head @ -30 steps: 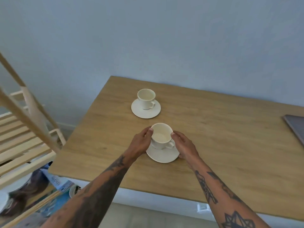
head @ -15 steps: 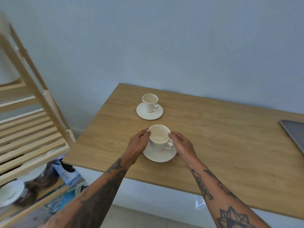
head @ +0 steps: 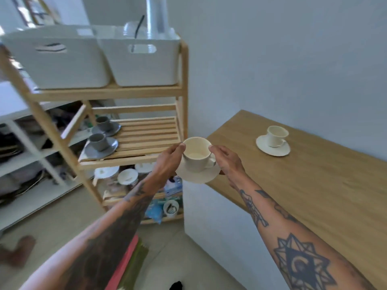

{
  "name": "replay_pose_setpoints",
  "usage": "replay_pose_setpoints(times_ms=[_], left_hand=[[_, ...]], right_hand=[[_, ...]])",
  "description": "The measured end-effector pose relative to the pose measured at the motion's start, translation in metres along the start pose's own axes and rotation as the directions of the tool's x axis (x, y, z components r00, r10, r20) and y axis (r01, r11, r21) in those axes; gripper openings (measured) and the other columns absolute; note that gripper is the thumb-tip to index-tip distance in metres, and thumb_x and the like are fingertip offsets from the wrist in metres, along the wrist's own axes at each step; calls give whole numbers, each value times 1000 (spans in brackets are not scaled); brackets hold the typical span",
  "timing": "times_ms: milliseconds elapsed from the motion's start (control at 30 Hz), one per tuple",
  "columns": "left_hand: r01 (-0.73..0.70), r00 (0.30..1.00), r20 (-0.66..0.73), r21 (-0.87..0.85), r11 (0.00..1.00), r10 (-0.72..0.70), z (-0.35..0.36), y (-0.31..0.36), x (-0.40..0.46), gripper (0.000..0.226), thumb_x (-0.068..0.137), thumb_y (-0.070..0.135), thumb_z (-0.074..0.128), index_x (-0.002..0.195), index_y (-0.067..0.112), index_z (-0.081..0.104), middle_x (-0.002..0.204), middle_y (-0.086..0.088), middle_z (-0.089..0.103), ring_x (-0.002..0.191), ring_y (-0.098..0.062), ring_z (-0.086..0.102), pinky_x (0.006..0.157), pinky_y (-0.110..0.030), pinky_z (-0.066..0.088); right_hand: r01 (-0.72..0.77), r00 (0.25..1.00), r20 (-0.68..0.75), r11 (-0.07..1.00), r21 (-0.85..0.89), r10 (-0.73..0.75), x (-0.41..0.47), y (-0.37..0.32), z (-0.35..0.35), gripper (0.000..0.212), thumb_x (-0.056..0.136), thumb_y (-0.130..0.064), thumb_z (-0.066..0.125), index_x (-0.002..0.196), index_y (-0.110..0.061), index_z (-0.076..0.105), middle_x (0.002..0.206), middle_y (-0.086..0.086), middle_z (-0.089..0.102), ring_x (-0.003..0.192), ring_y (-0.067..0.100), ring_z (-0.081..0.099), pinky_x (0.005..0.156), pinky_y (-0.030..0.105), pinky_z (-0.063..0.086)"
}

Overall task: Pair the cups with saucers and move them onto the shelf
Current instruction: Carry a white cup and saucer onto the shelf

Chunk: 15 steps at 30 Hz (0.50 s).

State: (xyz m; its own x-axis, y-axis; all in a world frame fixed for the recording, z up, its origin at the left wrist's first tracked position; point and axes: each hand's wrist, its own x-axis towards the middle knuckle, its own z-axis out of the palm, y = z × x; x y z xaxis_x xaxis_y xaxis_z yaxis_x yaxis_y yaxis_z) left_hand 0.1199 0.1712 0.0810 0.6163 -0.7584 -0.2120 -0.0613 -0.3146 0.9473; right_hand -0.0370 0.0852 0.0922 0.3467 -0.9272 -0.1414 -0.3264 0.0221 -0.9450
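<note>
A cream cup (head: pixel 196 153) stands on its cream saucer (head: pixel 196 176), held in the air between the table's left end and the wooden shelf (head: pixel 146 132). My left hand (head: pixel 167 162) grips the set from the left, my right hand (head: pixel 227 162) from the right. A second cream cup (head: pixel 275 136) sits on a saucer (head: pixel 272 149) on the wooden table (head: pixel 314 185). Two grey cups (head: pixel 98 141) on grey saucers stand on the left part of the slatted middle shelf.
Two white bins (head: pixel 138 57) fill the shelf's top level. Jars and tubs (head: pixel 127 176) crowd the lower levels. A white cabinet (head: pixel 21 164) stands left of the shelf. The right part of the slatted shelf is bare. A pink and green mat (head: pixel 129 262) lies on the floor.
Both hands have lifted the near cup and saucer off the table and carried them left to the shelf's front. My view has swung left, bringing the shelf into sight.
</note>
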Motion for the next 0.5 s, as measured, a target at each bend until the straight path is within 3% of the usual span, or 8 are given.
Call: replay_pose_setpoints(times_ms=[67, 133, 200, 367, 433, 500], left_hand=[[21, 997, -72, 5, 1000, -21, -37, -9, -3, 47, 94, 56, 50, 133, 32, 61, 122, -6, 64, 99, -23, 61, 68, -31, 55], [31, 989, -142, 19, 999, -28, -69, -18, -3, 45, 94, 56, 49, 132, 34, 62, 127, -5, 64, 103, -25, 62, 82, -39, 56], [26, 979, -205, 34, 999, -19, -96, -24, 1, 45, 95, 53, 49, 131, 31, 63, 128, -4, 63, 113, -29, 60, 97, -49, 52], [50, 956, -293, 55, 997, -32, -139, -34, 33, 48, 94, 52, 48, 133, 28, 62, 133, -7, 63, 119, -32, 59, 101, -49, 50], [48, 957, -289, 75, 996, -25, -146, -38, 58, 51, 93, 53, 46, 136, 30, 60, 135, -7, 62, 119, -33, 59, 100, -50, 51], [34, 958, -285, 82, 996, -10, -148, -46, 92, 49, 95, 52, 44, 138, 32, 58, 136, -7, 61, 118, -32, 59, 98, -50, 53]], right_hand=[[29, 996, 79, 1000, -10, -28, -1, -10, 36, 12, 92, -47, 61, 90, -39, 69, 100, -10, 66, 98, 16, 62, 85, 33, 54], [56, 988, 142, 998, -27, -51, -1, -20, 69, 16, 93, -46, 61, 102, -36, 70, 104, -7, 65, 90, 13, 60, 67, 25, 49], [90, 979, 187, 995, -53, -78, 3, -27, 100, 24, 93, -46, 61, 109, -32, 72, 106, -6, 65, 87, 12, 59, 60, 21, 43], [112, 966, 245, 990, -82, -89, 38, -31, 164, 44, 91, -53, 59, 125, -27, 71, 131, 3, 69, 115, 23, 64, 100, 41, 53], [93, 970, 231, 992, -90, -70, 63, -29, 186, 46, 88, -54, 59, 123, -27, 72, 117, -3, 73, 111, 22, 66, 95, 38, 55], [73, 973, 226, 993, -89, -51, 90, -23, 203, 39, 86, -55, 59, 112, -30, 74, 91, -16, 68, 93, 13, 65, 72, 28, 51]])
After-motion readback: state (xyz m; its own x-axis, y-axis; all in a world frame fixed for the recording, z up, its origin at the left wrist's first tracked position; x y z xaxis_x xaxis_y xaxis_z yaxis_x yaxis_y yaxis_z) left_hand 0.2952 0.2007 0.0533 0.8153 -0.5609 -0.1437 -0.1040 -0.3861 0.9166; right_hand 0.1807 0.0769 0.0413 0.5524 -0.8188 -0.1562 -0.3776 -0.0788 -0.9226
